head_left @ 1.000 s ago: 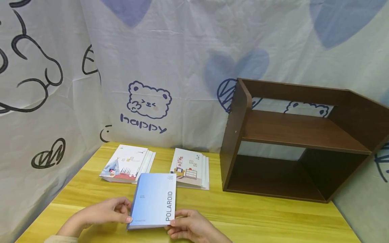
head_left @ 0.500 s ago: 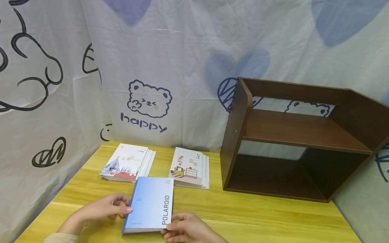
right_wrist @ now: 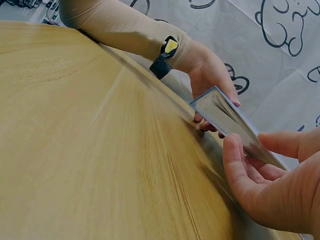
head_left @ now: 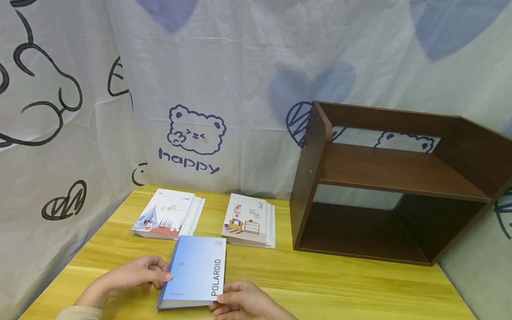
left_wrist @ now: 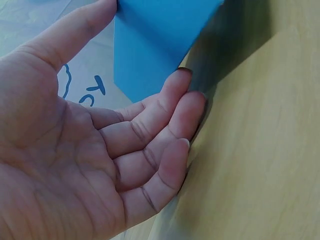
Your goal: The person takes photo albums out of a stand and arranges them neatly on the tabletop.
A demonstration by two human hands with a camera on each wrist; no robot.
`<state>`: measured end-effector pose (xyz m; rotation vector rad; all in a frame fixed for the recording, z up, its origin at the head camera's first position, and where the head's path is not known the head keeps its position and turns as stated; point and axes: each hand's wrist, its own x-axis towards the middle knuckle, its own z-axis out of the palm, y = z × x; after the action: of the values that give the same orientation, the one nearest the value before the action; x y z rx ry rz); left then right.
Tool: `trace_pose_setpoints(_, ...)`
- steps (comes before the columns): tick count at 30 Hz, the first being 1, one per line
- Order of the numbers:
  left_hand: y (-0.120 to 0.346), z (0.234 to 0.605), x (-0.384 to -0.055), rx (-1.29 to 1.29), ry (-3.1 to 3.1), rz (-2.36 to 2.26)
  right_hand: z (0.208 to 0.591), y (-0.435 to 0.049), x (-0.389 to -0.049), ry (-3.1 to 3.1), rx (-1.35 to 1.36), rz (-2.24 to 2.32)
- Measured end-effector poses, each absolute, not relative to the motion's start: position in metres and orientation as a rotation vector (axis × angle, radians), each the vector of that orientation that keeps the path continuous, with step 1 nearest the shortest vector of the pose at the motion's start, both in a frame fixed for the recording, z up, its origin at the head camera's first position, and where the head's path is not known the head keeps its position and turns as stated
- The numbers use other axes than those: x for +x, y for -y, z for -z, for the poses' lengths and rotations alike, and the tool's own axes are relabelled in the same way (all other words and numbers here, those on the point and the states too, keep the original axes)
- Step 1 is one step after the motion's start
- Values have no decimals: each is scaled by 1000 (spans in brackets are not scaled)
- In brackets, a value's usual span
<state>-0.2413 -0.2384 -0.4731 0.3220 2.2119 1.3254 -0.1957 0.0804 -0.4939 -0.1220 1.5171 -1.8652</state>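
A blue-to-white book with POLAROID printed along its cover is held slightly tilted above the near part of the table. My left hand pinches its left edge, thumb on the cover and fingers underneath. At the lower right corner, my right hand grips it between thumb and fingers. In the left wrist view, the book's plain blue side lies between the thumb and curled fingers. From the right wrist, the page edges show between both hands. Behind it lie two stacks of white illustrated books, left and right.
A dark brown two-tier shelf stands at the back right of the yellow wood-grain table. Behind and to the left hangs a white printed cloth. A black band with a yellow face sits on the left wrist.
Both hands have drawn the book a little nearer and to the left, away from the two stacks. Its near edge shows slightly more. The grip of both hands stays the same.
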Motion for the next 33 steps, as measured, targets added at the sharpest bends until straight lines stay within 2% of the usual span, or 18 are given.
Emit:
trace_pose_setpoints(13,238,466,-238,195,-2252,-1294,496,-80,-195,-1459,-134,1860)
trace_pose_setpoints(33,248,467,-239,196,-2248,-1308,488,-81,-196,-1301,-111,1865)
